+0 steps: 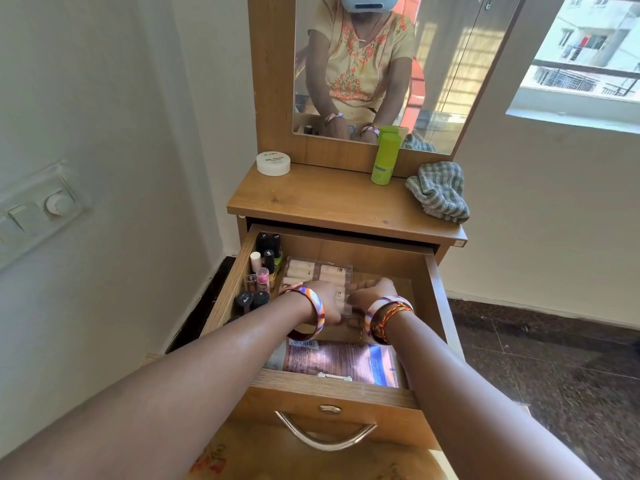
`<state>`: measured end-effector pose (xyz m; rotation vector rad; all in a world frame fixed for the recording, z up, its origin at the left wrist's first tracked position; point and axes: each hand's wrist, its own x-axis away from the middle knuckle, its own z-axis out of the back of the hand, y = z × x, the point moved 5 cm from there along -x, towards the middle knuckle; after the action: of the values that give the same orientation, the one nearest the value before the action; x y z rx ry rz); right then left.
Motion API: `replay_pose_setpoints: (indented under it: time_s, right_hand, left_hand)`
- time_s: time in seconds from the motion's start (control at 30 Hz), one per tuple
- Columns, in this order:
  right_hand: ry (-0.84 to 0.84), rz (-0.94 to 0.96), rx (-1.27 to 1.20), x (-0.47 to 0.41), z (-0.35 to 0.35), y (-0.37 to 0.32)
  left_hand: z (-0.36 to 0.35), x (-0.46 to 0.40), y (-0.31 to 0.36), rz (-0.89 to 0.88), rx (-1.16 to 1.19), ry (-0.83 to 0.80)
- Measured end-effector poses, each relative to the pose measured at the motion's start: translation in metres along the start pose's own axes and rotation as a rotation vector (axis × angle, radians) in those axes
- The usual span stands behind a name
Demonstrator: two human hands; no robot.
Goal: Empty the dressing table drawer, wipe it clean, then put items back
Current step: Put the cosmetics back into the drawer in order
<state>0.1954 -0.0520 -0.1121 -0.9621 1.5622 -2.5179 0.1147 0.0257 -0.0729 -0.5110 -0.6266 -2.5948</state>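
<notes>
Head | both hands' fingers (341,301) grip clear box (317,275) | drawer (434,292) open

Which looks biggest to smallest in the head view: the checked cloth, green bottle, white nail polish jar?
1. Checked cloth, clearly the largest.
2. Green bottle and white nail polish jar cover similar areas, one tall and narrow, the other low and wide; I would not rank them.
</notes>
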Motion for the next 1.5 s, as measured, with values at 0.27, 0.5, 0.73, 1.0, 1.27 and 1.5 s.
replay_pose_setpoints:
  time_s: [0.27,0.5,0.73,1.0,1.27,1.5]
  right_hand:
    - [0.003,0.16,0.25,0.006,0.0,-0.004]
    - [0.291,0.563,0.45,0.054,0.019,-0.058]
    - [0.34,0.871,0.52,0.064,0.013,-0.141]
    - [0.51,0.499,0.244,0.001,0.026,-0.171]
    - [0.535,0.29,0.033,-0.056,0.032,-0.176]
    - [0.6,0.303,0.04,-0.086,0.033,-0.188]
  left_hand:
    - [-0.005,0.005,-0.003,-0.056,-0.213,-0.037]
    - [0.042,0.015,0.001,-0.141,-0.133,0.035]
    - [0.149,0.018,-0.008,-0.187,0.074,0.418]
    - [0.201,-0.035,-0.05,0.133,-0.041,0.725]
    - [0.207,-0.088,-0.083,0.392,0.042,0.699]
    - [0.2,-0.097,-0.081,0.392,0.132,0.767]
